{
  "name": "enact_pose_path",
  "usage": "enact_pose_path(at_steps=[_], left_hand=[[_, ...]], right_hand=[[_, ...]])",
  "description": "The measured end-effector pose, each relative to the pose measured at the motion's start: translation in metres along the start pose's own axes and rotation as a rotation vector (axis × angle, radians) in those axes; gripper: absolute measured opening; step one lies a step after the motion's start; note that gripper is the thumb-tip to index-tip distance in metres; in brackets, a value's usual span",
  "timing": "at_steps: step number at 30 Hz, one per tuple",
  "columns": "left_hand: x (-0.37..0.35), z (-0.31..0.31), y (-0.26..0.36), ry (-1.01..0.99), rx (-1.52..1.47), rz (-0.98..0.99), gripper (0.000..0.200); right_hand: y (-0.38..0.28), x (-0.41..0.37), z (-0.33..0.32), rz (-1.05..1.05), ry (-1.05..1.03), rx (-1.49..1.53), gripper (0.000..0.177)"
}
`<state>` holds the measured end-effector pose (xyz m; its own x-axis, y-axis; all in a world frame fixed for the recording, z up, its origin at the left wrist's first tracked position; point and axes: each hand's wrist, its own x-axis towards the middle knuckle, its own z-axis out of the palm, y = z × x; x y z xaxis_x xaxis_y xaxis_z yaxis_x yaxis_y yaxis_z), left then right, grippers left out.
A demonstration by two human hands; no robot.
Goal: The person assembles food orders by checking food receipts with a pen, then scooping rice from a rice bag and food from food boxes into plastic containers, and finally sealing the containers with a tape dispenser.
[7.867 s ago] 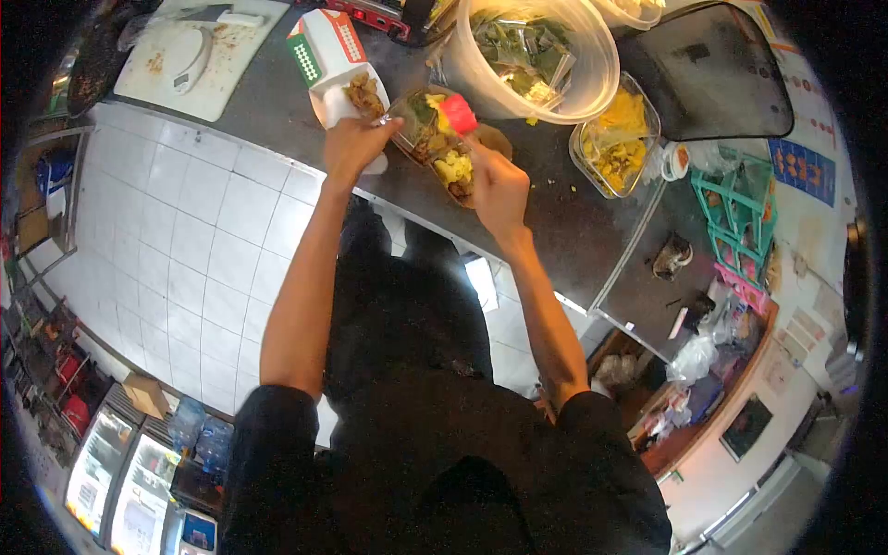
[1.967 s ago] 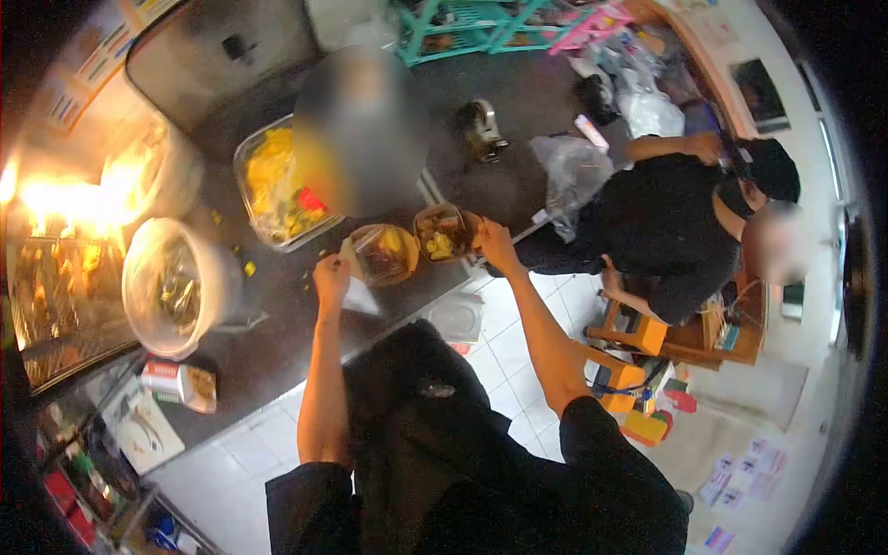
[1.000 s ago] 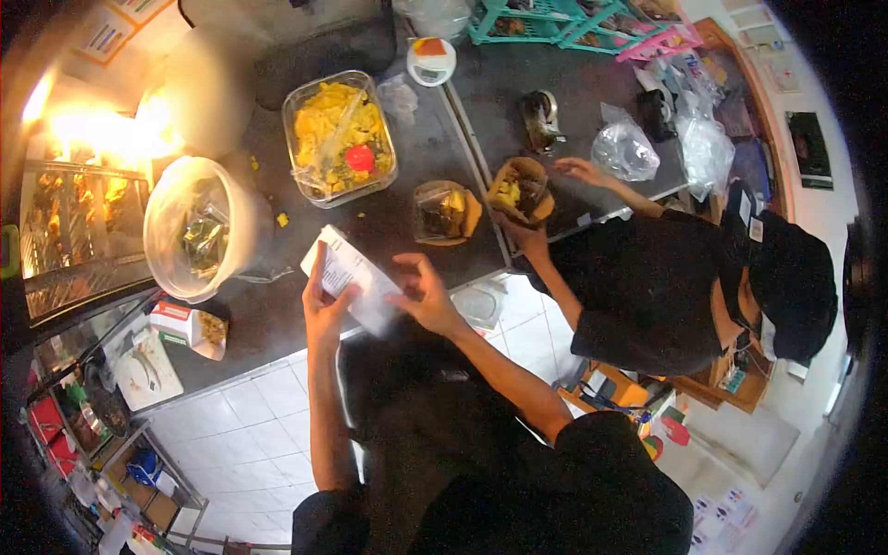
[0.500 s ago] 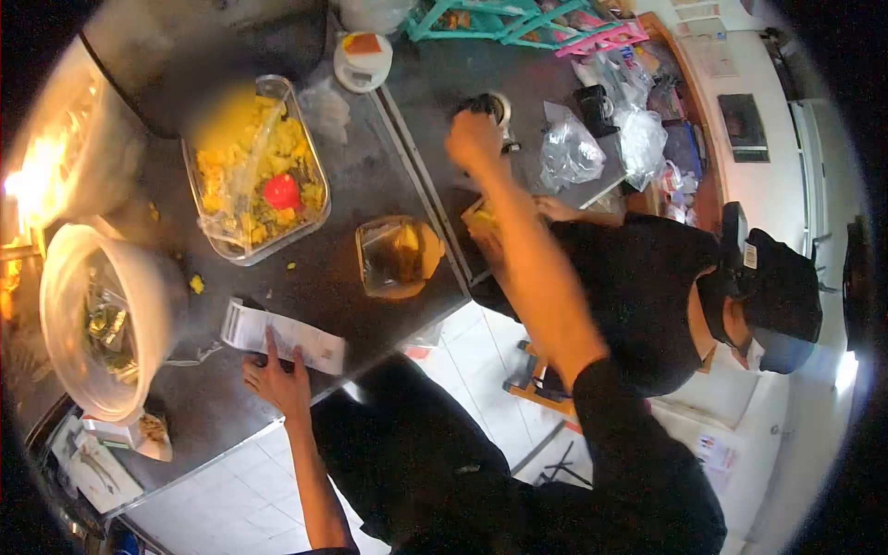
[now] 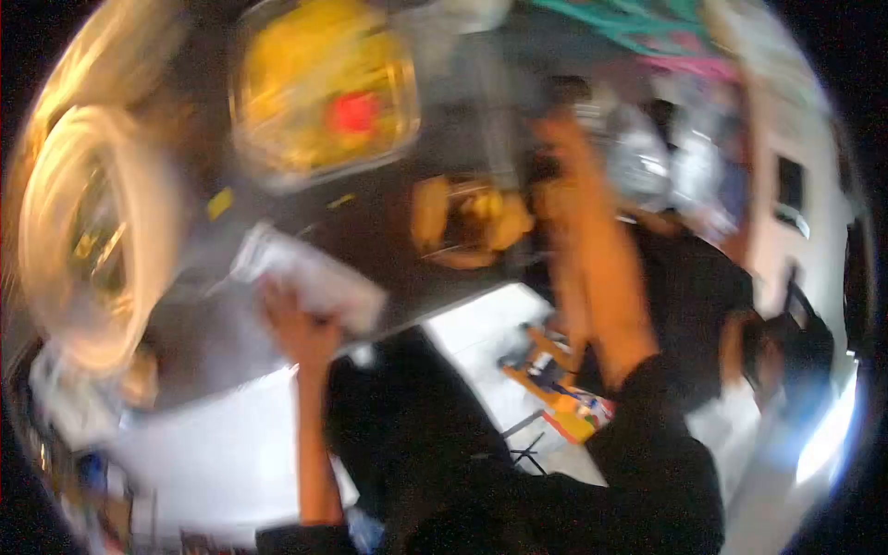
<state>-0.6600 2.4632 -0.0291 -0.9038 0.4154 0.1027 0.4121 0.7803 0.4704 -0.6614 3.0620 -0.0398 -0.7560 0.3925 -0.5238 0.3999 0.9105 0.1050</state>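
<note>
My left hand (image 5: 301,324) lies on a printed white paper slip (image 5: 347,287) near the counter's front edge, fingers apart as far as the blur shows. My right arm reaches far across the counter. At its end my right hand (image 5: 562,134) is smeared by motion, beside a dark object with a pale ring (image 5: 590,113); its grip does not show. Between my arms stands an open brown takeaway box (image 5: 430,217) with yellow food inside. Beyond it is a clear tub (image 5: 410,129) of yellow food with a red item (image 5: 354,113) on top.
A large translucent bowl (image 5: 153,231) stands at the left. Clear plastic bags (image 5: 638,162) lie to the right, below teal and pink racks (image 5: 638,28). A co-worker in black (image 5: 694,287) is close beside my right arm. Yellow scraps (image 5: 220,203) dot the counter (image 5: 370,171).
The whole view has shifted and blurred, with the counter items now higher and further right. My left hand stays on the slip, and my right hand remains near the dark object.
</note>
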Motion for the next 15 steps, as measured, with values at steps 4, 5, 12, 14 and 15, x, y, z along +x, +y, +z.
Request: enact_pose_path(at_steps=[4, 5, 12, 14, 15], left_hand=[[0.001, -0.003, 0.012, -0.157, 0.173, 0.035, 0.098], [0.001, -0.003, 0.01, -0.146, 0.181, 0.03, 0.1], [0.006, -0.016, 0.005, -0.258, 0.235, 0.131, 0.099], [0.008, -0.016, 0.003, -0.26, 0.223, 0.157, 0.099], [0.009, -0.017, 0.002, -0.27, 0.207, 0.178, 0.1]], right_hand=[[-0.103, -0.06, -0.076, 0.459, 0.293, 0.226, 0.034], [-0.104, -0.064, -0.077, 0.477, 0.326, 0.294, 0.034], [-0.094, -0.067, -0.044, 0.466, 0.379, 0.369, 0.027], [-0.089, -0.065, -0.037, 0.441, 0.416, 0.35, 0.025], [-0.087, -0.062, -0.034, 0.414, 0.491, 0.383, 0.024]])
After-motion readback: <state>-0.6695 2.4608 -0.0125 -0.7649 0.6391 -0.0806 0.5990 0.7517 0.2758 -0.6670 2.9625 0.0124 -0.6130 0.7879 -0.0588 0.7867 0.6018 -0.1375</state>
